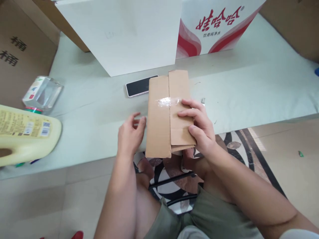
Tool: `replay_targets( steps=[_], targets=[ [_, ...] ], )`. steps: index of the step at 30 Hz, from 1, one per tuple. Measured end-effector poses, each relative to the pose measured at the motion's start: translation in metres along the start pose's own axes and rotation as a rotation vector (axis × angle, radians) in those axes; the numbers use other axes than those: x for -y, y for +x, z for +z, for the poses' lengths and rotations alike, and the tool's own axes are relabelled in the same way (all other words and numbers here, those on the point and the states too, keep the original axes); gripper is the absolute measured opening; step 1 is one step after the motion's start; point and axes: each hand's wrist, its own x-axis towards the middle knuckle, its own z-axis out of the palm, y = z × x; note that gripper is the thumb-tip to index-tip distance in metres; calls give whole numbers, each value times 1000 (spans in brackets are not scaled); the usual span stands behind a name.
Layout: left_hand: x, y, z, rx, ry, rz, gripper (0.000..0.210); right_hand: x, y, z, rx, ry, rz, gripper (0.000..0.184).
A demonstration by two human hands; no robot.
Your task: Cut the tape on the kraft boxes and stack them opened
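A small brown cardboard box (159, 126) with a strip of clear, shiny tape across its middle seam is at the table's front edge, its near end reaching past the edge. My right hand (202, 127) grips the box along its right side, fingers over the top flap and thumb near the front corner. The flap's near end stands slightly raised. Just left of the box is my left hand (131, 134), apart from it, fingers loosely bent and thumb held away, with nothing in it. Behind the box lies a phone (138, 87) with a dark screen, partly covered by the box.
Large white cartons (139, 39) stand at the back of the cloth-covered table (99, 116). To the left are a clear bottle (45, 91) on its side, a pale yellow jug (30, 136) and a brown carton (22, 49). Another brown carton (296, 26) stands at the back right.
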Motion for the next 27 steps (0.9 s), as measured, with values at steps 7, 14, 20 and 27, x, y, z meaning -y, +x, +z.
replay_targets(
  steps=[7,14,20,27],
  targets=[
    [-7,-9,17,76,-165,655,47,3,-1,4,74,11,-7,31],
    [8,-8,28,107,-235,748,43,-6,5,-17,-325,-405,309,29],
    [12,-3,25,95,-211,781,42,-25,16,-49,312,-921,848,60],
    [11,-3,24,60,-121,789,44,-34,13,-47,284,-873,784,52]
  ],
)
